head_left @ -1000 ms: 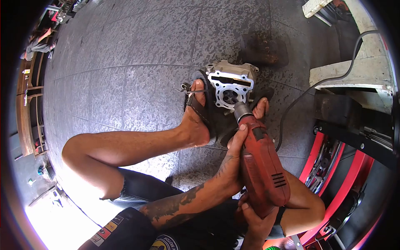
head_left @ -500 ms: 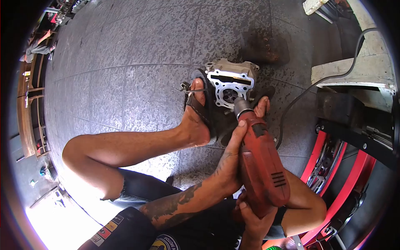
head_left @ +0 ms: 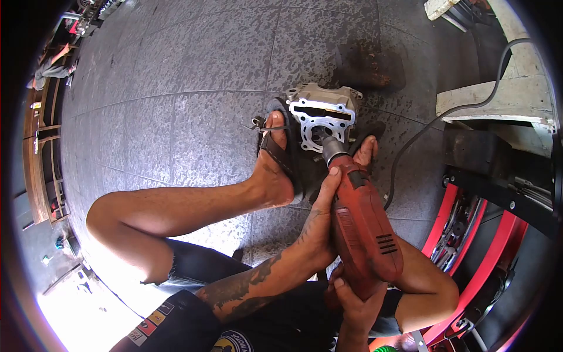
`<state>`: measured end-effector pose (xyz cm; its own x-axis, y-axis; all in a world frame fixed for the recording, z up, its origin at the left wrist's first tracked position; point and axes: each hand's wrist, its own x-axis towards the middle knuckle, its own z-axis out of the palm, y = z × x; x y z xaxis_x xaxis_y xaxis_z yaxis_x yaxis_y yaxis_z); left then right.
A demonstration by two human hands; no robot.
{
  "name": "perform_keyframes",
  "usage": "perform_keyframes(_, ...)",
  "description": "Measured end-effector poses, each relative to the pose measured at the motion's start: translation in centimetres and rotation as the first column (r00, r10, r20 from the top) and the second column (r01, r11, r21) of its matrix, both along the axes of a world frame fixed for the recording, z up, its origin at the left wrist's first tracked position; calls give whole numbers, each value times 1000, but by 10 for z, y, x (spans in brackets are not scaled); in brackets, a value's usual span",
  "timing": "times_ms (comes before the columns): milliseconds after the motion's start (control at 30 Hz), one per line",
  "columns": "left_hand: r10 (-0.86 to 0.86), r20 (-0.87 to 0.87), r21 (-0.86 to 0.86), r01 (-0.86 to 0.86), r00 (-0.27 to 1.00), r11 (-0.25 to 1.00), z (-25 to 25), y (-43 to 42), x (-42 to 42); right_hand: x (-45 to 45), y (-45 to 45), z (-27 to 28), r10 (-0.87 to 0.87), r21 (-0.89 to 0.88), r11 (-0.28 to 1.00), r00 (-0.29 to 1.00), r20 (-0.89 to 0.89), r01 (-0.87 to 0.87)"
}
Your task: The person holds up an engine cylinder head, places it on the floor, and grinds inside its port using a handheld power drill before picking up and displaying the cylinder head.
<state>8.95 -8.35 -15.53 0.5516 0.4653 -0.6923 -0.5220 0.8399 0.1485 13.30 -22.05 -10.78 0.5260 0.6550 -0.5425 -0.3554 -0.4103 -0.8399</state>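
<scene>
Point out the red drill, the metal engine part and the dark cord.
Red drill (head_left: 365, 226): head view, middle of its casing.
Metal engine part (head_left: 323, 122): head view, flat face between slot and round opening.
Dark cord (head_left: 461, 110): head view, about midway along its visible length.

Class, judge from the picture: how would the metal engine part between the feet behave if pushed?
The engine part looks like thick cast metal, so it's probably heavy and stiff. Its blocky shape suggests it would slide or tip rather than roll.

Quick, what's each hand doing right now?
Left hand: closed on the red drill, behind its chuck.
Right hand: closed on the same drill's rear end.
</scene>
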Motion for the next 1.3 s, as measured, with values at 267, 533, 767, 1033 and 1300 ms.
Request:
perform_keyframes(267, -13, -17, 78, 15, 1000, 997, -5, 4, -3, -2, 9, -1, 1, -6, 1000, 998, -60, -2)
perform_keyframes(533, 57, 174, 122, -79, 983, 989, -3, 8, -1, 5, 5, -14, 54, -39, 998, 996, -69, -56)
perform_keyframes(767, 31, -103, -156, -47, 994, 987, 4, -6, -9, -3, -9, -1, 17, 23, 1000, 993, -113, -14)
perform_keyframes(1033, 69, 73, -29, -67, 995, 997, -6, 4, -8, -4, 7, -14, 29, -15, 999, 996, -84, -30)
perform_keyframes(1300, 28, -95, -167, -44, 995, 985, -4, -9, -11, -2, -6, -10, 56, 23, 998, 990, -132, -54)
